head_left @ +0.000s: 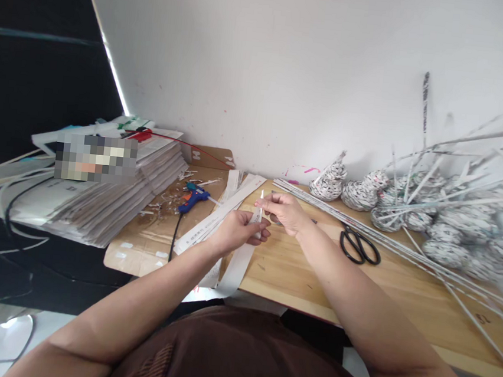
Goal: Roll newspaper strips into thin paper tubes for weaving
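Watching from a distance, I see the left hand (pixel 240 234) grasping a printed paper strip (pixel 256 217) between thumb and fingers, while the right hand (pixel 282 210) pinches near its slim white tip, raised above the wooden table (pixel 287 275). I would keep the pressure light and even, as such thin paper probably creases easily. Flat, smooth strips (pixel 208 221) lie beside the left hand; beyond it, a blue plastic glue gun (pixel 194 198) sits on scuffed cardboard (pixel 138 256). Rightward rest scissors (pixel 359 246) with looped black handles. Farther back, slender paper sticks (pixel 321 202) lie before lumpy woven paper shapes (pixel 326 185) near the matte white wall (pixel 267 65).
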Available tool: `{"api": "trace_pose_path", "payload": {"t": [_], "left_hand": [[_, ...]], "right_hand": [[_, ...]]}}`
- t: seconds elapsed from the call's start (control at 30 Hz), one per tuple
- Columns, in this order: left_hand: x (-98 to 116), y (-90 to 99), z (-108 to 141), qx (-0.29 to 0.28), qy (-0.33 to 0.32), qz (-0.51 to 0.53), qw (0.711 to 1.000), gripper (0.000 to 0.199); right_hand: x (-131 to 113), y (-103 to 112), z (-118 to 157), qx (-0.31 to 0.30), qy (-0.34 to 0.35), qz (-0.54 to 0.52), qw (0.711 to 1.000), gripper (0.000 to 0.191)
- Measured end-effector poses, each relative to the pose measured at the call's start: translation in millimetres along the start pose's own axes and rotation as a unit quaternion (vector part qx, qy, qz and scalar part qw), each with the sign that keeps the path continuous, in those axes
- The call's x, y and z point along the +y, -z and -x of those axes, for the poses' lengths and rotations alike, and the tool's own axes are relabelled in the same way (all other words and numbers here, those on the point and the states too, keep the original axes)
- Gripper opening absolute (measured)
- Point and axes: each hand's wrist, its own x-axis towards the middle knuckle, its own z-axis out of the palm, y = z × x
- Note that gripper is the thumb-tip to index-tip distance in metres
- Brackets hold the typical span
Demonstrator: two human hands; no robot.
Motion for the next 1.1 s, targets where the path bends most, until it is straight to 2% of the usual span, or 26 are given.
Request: {"api": "trace_pose_path", "payload": {"t": [0.3,0.5,0.57,0.67,0.73,0.8,0.97,1.03,1.1], "left_hand": [[0.3,-6.7,4.3,0.008,-0.022,-0.049,0.999,0.024],[3.9,-8.2,4.5,-0.001,-0.022,-0.060,0.998,0.029],[5.5,-6.3,4.2,-0.014,-0.013,-0.043,0.999,0.032],[6.7,-3.0,4.4,-0.031,-0.002,-0.022,0.999,0.037],[6.0,-2.2,4.9,-0.037,-0.003,-0.013,0.999,0.039],[4.2,-3.0,5.3,-0.030,-0.008,-0.011,0.999,0.037],[-0.6,-6.8,4.5,-0.003,-0.011,-0.026,1.000,0.031],[-1.4,-6.3,3.5,-0.005,-0.010,-0.028,1.000,0.032],[-1.8,-4.7,2.7,-0.010,-0.007,-0.025,1.000,0.033]], "right_hand": [[4.2,-1.2,-1.4,0.000,-0.003,-0.023,1.000,0.037],[7.5,-4.6,0.7,-0.020,0.005,-0.047,0.999,0.043],[6.4,-1.9,1.1,-0.049,0.004,-0.038,0.998,0.041],[3.1,4.6,1.3,-0.123,0.007,0.000,0.992,0.034],[2.2,7.2,0.8,-0.145,0.010,0.015,0.989,0.032],[3.3,7.1,-0.1,-0.125,0.008,0.010,0.992,0.032],[8.5,2.7,-2.3,-0.027,0.011,0.004,1.000,0.038],[7.8,3.4,-2.2,-0.024,0.015,0.009,1.000,0.038],[5.9,5.5,-1.8,-0.065,0.013,0.015,0.998,0.034]]}}
